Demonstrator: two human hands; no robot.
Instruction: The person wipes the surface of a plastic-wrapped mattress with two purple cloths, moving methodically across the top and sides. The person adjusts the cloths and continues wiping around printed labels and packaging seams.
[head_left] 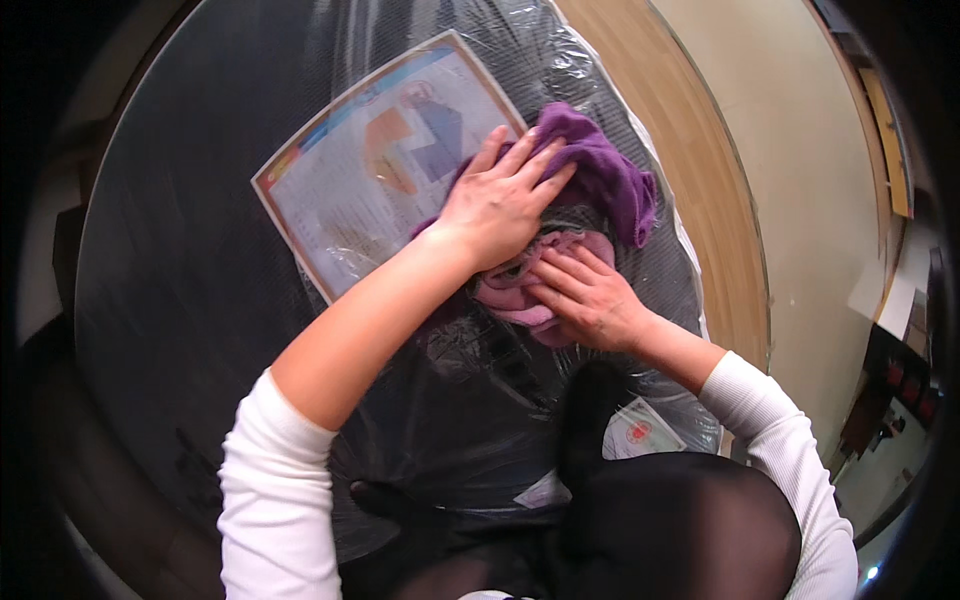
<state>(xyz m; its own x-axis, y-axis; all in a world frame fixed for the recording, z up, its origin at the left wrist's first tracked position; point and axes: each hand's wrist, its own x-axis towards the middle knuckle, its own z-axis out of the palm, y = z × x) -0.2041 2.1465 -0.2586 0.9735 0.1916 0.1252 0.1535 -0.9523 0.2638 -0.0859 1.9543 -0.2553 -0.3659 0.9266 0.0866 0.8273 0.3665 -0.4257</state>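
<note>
Before me lies a crumpled purple cloth (598, 165) on a surface wrapped in clear plastic film (440, 440). My left hand (500, 200) rests on the cloth's left part, palm down with the fingers stretched out and apart. Just below and to the right, my right hand (592, 302) lies on a bunched pink cloth (520, 303), its fingers extended over the folds. A dark grey fabric part shows between the two cloths; whether they are one piece I cannot tell. Both palms and thumbs are hidden.
A large printed sheet (350, 190) with coloured figures lies left of the cloths, seemingly under the film. Smaller printed papers (640, 430) sit near my bent, dark-clothed leg (690, 530). A wooden edge (700, 150) and beige floor (800, 200) run along the right.
</note>
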